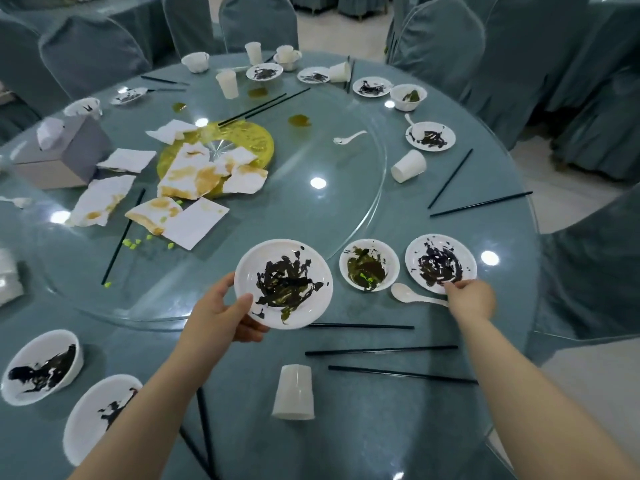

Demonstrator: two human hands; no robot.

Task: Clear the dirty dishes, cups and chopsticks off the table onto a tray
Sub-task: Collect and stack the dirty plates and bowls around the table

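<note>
- A white plate smeared with dark sauce [283, 284] is held just above the near part of the round table [381, 427], over the near rim of the glass turntable [346, 188].
- The left hand [225, 311] grips this plate at its near-left rim, thumb lying on the upper face and the other fingers curled underneath.
- A second dirty plate [440, 263] lies flat on the tabletop toward the near-right edge, to the right of the held one.
- The right hand [471, 301] reaches to that plate's near rim; its fingertips pinch or touch the edge, the fingers bent, though how firmly it grips I cannot tell.
- Between the two plates stands a small white bowl with greenish residue [369, 270].
- A white spoon [414, 296] lies just in front of the bowl, its handle running under the right hand.
- Three black chopsticks [381, 350] lie nearly parallel on the cloth nearer the edge, between the two forearms.
- An upside-down white cup [293, 392] stands near the tabletop's near edge.
- Two stained bowls [41, 367] sit at the near-left edge, one partly hidden by the left forearm.
- On the turntable's left half lie stained paper napkins [194, 174] over a yellow disc [249, 140], with a grey tissue box [65, 150] to their left.
- More plates, cups and chopsticks ring the far and right edges; chairs in blue covers [258, 22] stand around.
</note>
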